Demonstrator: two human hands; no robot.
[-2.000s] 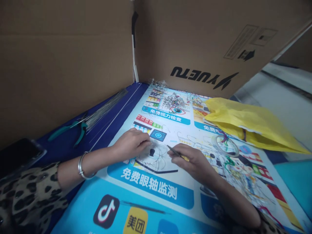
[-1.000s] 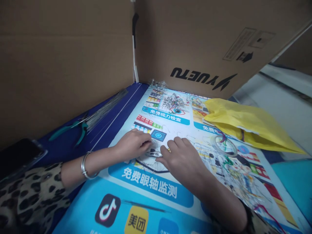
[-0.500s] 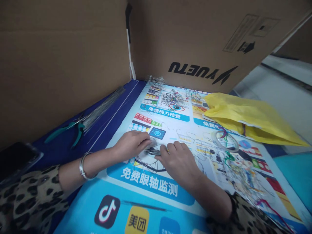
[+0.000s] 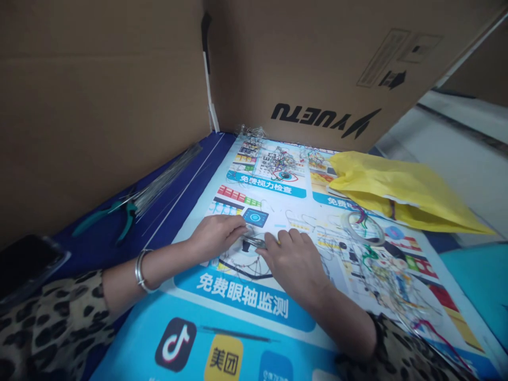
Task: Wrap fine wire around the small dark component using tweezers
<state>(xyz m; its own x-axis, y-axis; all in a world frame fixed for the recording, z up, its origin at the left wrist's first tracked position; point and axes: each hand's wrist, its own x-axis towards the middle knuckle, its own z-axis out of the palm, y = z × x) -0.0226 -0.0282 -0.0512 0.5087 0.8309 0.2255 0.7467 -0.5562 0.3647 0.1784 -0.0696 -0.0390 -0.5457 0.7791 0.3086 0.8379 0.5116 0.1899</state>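
Observation:
Small pliers (image 4: 256, 242) are in my right hand (image 4: 296, 262), whose fingers wrap round the handles. Their metal jaws point left, towards the fingertips of my left hand (image 4: 216, 233). My left thumb and fingers are pinched on a thin wire at the jaws; most of it is too fine to follow. Below the hands, a loop of dark wire or cord appears over the printed sheet (image 4: 246, 330). Bent wire pieces (image 4: 305, 219) are scattered just beyond my right hand.
Teal-handled pliers (image 4: 127, 222) and a bundle of straight wires (image 4: 170, 177) lie left, near a phone (image 4: 29, 264). A tape roll (image 4: 383, 233), a yellow bag (image 4: 397, 185) and tangled wires (image 4: 281, 159) are farther off. Cardboard walls (image 4: 103, 95) stand behind.
The pliers' jaws have tilted and shifted slightly upward near my left fingertips. My right hand has turned a little. The whole view has shifted slightly.

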